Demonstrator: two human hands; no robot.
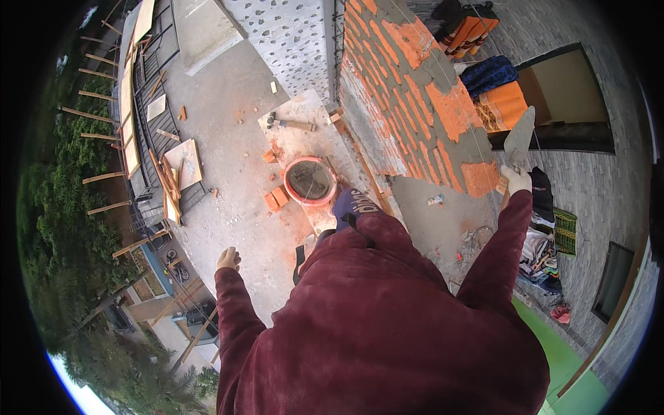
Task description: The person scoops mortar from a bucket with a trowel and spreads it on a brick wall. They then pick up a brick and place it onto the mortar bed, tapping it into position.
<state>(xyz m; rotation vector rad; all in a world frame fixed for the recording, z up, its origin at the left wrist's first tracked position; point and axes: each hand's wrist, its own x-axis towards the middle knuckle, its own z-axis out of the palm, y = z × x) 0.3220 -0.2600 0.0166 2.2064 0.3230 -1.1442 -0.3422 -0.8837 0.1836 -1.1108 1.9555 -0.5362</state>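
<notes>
We hold a trowel (520,137) well to the right of the mortar bucket (312,202), the fingers of our right hand (516,181) clamped on its handle. Between bucket and trowel, in our view, the brick wall (415,90) stands in the way. Beyond the bucket lies a hammer (296,125); just left of it, orange bricks (277,199). Our left hand (228,259) is left of the bucket and nearer us, fingers half curled; whether they touch one another we cannot tell. Pale lettering marks our blue legwear (354,202), just right of the bucket. The trowel's tip points away from us, its long axis leaning rightward.
</notes>
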